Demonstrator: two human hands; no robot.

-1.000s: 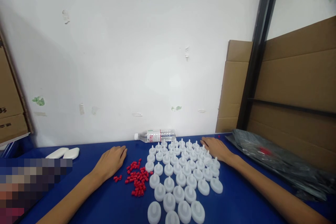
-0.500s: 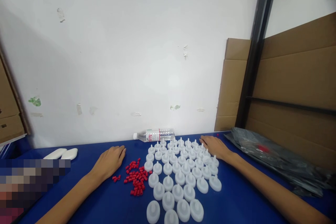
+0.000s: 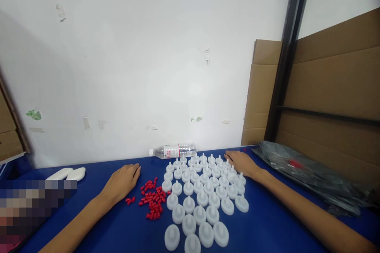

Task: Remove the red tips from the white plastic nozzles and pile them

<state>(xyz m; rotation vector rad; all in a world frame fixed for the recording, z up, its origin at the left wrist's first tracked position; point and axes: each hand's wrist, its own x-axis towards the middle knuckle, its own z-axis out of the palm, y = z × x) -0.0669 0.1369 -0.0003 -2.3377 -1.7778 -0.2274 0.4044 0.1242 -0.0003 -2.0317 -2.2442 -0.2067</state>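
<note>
My left hand (image 3: 124, 182) lies palm down on the blue table (image 3: 113, 233), its fingers stretched out and nothing in it. Just right of it is a loose pile of small red plastic tubes or caps (image 3: 152, 205). Many round, translucent white nozzle caps (image 3: 189, 204) stand in rough rows across the middle, most with their spouts upward. At the far right corner of these rows rests my right hand (image 3: 241, 163), also flat and holding nothing. Its fingers are beside the farthest white caps; whether they touch any is not clear.
A clear labelled bottle (image 3: 175, 151) lies on its side against the wall. Grey plastic bags (image 3: 303, 178) lie at the right, before cardboard sheets (image 3: 332, 87) and a dark post (image 3: 286, 63). Two smooth white objects (image 3: 76, 174) sit at the left, near a blurred-out area.
The whole view has shifted slightly, so everything appears a little farther left and up. Both hands stay resting in place, and the caps and red pieces have not moved.
</note>
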